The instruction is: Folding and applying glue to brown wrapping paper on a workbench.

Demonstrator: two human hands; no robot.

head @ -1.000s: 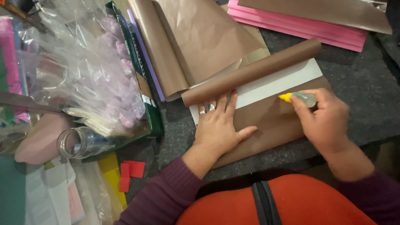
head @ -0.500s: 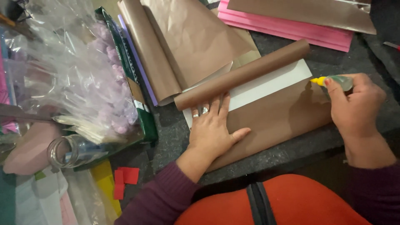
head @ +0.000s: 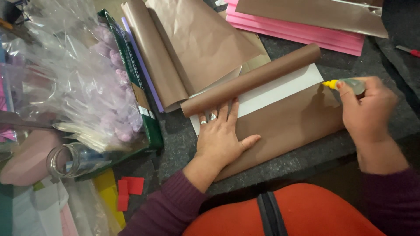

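Note:
A sheet of brown paper [head: 288,124] lies on the dark felt table, its far part rolled into a tube [head: 251,80], with a white strip [head: 280,89] showing between tube and flat part. My left hand [head: 221,135] presses flat on the sheet's left end, fingertips against the roll. My right hand [head: 367,111] grips a small clear glue bottle with a yellow nozzle [head: 345,84]. The nozzle points left at the sheet's right corner, next to the white strip.
More brown paper sheets [head: 192,43] lie folded behind. Pink card [head: 297,30] sits at the back right. Clear plastic bags with purple bits [head: 83,83], a green box edge [head: 140,100], a glass jar [head: 65,159] and red scraps [head: 129,188] crowd the left. A red pen [head: 409,51] lies far right.
My right hand has carried the glue bottle rightward along the white strip, from mid-sheet to the right corner. The left hand stays pressed on the paper.

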